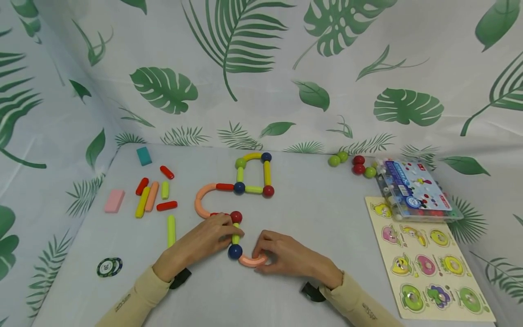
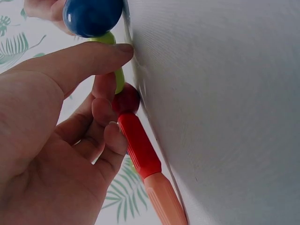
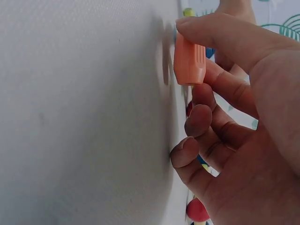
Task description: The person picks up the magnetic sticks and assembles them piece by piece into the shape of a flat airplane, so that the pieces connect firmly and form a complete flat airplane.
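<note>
The left hand (image 1: 207, 237) pinches a green rod (image 1: 235, 238) between a red ball (image 1: 235, 217) and a blue ball (image 1: 235, 251); the right hand (image 1: 288, 255) grips a curved orange rod (image 1: 250, 262) – tabletop (image 1: 331, 218) stretching rightward to the puzzle board's (image 1: 449, 314) edge.

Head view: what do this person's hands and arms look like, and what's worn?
The left hand and right hand are bare, without gloves. The beige fabric left sleeve and right sleeve are long, each with small dark lettering I cannot read. A small black object shows beside the left wrist, and another beside the right.
</note>
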Motion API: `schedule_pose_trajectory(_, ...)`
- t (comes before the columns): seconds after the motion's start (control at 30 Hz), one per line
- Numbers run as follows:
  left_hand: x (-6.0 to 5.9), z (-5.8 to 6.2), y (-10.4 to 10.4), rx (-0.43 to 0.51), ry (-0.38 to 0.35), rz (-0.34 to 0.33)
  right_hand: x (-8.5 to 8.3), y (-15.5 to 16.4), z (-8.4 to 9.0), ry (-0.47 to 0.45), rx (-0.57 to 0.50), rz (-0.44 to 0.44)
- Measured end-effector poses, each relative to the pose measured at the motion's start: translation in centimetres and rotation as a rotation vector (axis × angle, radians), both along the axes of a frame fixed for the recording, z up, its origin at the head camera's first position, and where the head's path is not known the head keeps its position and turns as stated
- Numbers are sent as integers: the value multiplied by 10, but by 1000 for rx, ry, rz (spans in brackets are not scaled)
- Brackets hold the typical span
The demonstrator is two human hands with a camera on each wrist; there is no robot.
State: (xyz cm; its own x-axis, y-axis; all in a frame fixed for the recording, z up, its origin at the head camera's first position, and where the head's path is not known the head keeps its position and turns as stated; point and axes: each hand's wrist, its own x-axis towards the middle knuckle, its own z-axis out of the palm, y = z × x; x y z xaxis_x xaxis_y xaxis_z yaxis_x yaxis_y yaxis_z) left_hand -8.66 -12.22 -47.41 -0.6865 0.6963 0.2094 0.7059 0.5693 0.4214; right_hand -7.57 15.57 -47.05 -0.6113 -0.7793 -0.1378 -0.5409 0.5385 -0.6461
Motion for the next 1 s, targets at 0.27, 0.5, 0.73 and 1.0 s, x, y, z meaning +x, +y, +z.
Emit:
schedule_pose_trajectory(0.27, 0, 2, 0, -24, -13, 13, -26, 24, 6, 50, -129, -151)
schedule_pose_trajectory(0.5, 2, -1, 0, -22, 6, 3, -79, 81, 10, 288, -229, -475)
schedule_pose_trajectory(0.73, 1, -1, 0, -30, -15, 6, -131, 131, 6, 364, -210, -755)
schedule_pose_trajectory(1.0, 3, 0, 0, -29, -15, 3, -172, 163, -1, 376, -184, -922)
